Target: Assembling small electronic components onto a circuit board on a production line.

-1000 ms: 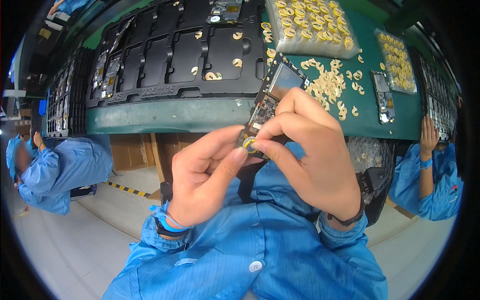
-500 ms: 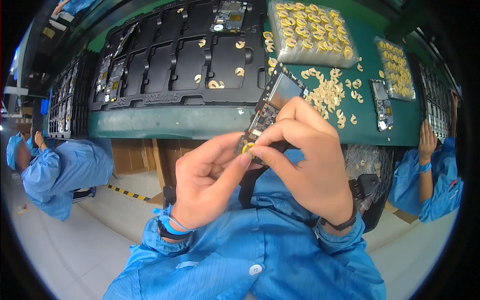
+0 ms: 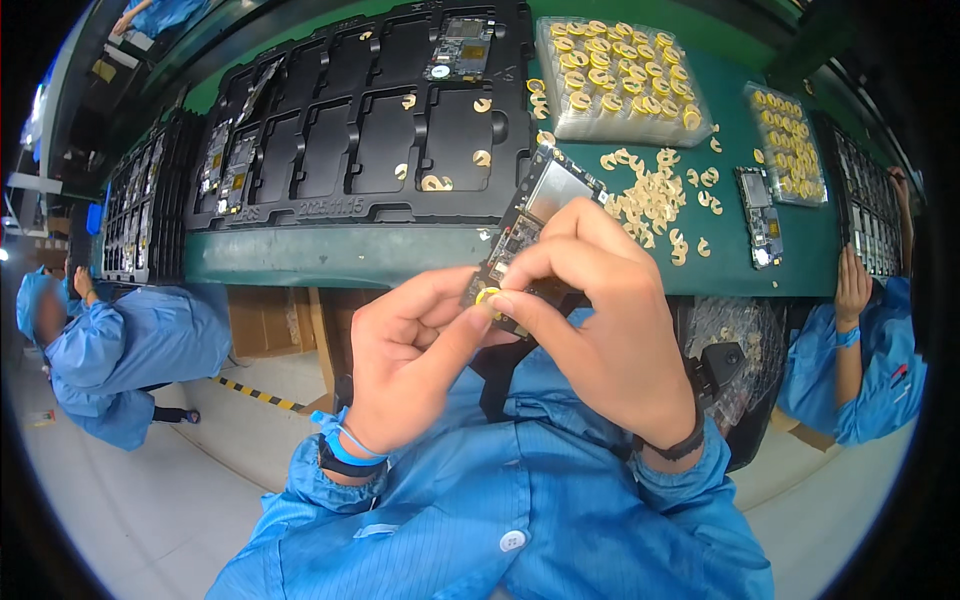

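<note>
- Holding a long black circuit board with a silver metal rectangle (image 3: 518,240), the two hands meet at its near end; the board is tilted, above the near edge of the green table (image 3: 300,262).
- The left hand (image 3: 402,345) grasps the board at this end: its thumb lies on top, and the other fingers curl beside and below, partly hidden.
- The right hand (image 3: 600,310) has its thumb and forefinger pinched together at a small yellow round disc (image 3: 487,295), which lies against the board's near end, just beside the left thumb tip.
- As I judge, the disc is now being fitted; I cannot tell if it is already fixed.
- On the table's left part, a black moulded plastic tray (image 3: 400,207) has boards in only some pockets, for example one (image 3: 463,50) near its far right corner. Perhaps these are finished, but the details are too small.
- Much seems to be left: many yellow discs (image 3: 600,76) sit on a stack of transparent plastic trays (image 3: 630,128) toward the far edge, and another board (image 3: 762,220) lies toward the table's right end.
- Between them, cream C-shaped pieces (image 3: 655,197) are scattered in a heap, perhaps peeled backings from discs already used.
</note>
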The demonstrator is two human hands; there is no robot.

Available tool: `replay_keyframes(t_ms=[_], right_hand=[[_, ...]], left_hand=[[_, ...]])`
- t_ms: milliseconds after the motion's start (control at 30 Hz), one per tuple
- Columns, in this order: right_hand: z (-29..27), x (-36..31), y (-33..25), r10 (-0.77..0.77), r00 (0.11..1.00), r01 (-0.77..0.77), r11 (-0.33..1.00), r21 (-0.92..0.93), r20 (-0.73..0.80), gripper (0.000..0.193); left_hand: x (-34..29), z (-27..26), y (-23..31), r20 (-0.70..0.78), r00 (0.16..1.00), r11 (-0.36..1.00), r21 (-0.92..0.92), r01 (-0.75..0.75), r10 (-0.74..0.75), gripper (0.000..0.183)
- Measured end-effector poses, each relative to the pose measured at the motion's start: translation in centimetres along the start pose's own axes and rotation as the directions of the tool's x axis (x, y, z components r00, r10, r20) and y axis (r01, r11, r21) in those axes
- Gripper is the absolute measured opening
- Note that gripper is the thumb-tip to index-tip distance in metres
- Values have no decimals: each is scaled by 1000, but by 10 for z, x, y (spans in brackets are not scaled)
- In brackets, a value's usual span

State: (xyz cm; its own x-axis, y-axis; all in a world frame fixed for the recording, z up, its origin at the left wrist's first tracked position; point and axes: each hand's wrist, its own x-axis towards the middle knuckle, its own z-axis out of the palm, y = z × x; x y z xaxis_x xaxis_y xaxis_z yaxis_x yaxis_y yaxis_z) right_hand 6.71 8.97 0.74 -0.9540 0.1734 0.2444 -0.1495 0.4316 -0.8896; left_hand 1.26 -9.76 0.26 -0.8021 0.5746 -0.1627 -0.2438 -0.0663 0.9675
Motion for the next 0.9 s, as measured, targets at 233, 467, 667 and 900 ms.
replay_keyframes(t_ms=[233, 467, 667, 900], right_hand=[[3, 8, 1, -21, 999, 21, 999, -26, -25, 19], [0, 1, 0, -145, 971, 130, 987, -90, -192, 24], [0, -10, 5, -59, 945, -5, 981, -195, -323, 30], [10, -12, 15, 140, 948, -66, 965, 254, -285, 28]], left_hand=[[7, -4, -3, -16, 998, 993, -105, 58, -60, 30], [6, -8, -4, -21, 997, 972, -226, 63, -70, 27], [4, -7, -1, -22, 997, 953, -298, 60, -70, 29], [4, -3, -2, -48, 997, 959, -280, 41, -56, 27]])
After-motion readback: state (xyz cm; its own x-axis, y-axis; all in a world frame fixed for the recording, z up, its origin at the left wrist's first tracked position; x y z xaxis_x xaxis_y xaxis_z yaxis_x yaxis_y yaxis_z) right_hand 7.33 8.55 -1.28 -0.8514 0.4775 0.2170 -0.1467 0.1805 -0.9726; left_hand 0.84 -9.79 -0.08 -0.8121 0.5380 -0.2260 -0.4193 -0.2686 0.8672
